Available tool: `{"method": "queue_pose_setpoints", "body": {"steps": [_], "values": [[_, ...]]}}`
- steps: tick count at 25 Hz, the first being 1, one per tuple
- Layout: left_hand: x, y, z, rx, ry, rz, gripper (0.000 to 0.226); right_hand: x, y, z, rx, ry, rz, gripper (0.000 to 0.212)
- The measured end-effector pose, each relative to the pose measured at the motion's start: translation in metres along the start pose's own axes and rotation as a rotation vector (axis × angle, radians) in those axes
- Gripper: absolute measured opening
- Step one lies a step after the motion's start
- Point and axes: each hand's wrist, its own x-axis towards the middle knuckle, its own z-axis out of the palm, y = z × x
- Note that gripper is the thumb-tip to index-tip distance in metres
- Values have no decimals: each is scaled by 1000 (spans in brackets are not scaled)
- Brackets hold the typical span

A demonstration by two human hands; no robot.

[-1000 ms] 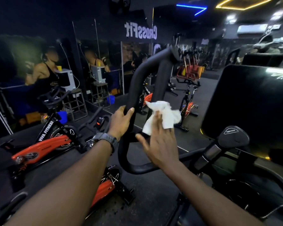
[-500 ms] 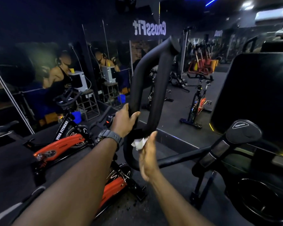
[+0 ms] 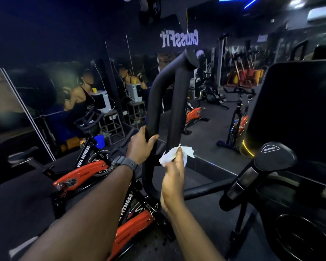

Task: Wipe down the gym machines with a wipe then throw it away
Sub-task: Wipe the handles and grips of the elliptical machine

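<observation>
**Handlebar wipe-down in progress**

From left to right: an orange spin bike (image 3: pixel 83 172) stands on the floor beside me. My left hand (image 3: pixel 140 146) has its grip clamped round the left tube of the black looped handlebar (image 3: pixel 159 102). My right hand (image 3: pixel 174 174) pinches the white wipe (image 3: pixel 172 155), pressing it against the lower right tube. I judge the task as midway at best: this bar is being cleaned, the console knob (image 3: pixel 275 157) and the other machines remain, and the wipe is not yet binned.
</observation>
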Motion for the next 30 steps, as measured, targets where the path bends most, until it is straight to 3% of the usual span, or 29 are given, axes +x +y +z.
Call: {"method": "queue_pose_setpoints", "body": {"steps": [2, 4, 8, 13, 15, 18, 20, 22, 25, 30], "values": [[-1, 2, -1, 10, -3, -2, 40, -2, 3, -8, -273, 142, -117, 49], [-1, 3, -1, 8, -5, -8, 41, 4, 5, -15, -331, 216, -171, 37], [1, 1, -1, 41, -7, 0, 43, 19, -12, -29, -305, 142, -172, 31], [0, -3, -1, 70, -3, 28, 43, 41, -16, -18, -382, -106, -190, 38], [0, -7, 1, 63, -13, 42, 42, 51, -13, 1, -303, -95, -163, 36], [4, -15, 7, 31, -18, 41, 40, 42, 23, 16, -147, 49, -49, 33], [11, -25, 12, -68, -72, 19, 38, 33, 47, 17, -70, 69, 6, 38], [22, -38, 17, -194, -143, 69, 42, 46, 44, 19, -26, 79, -8, 30], [27, -53, 31, -416, -158, 185, 43, 70, 26, 20, 77, 57, -229, 53], [38, -77, 61, -787, -110, 367, 40, 75, 88, 27, 140, 56, -504, 44]]}}
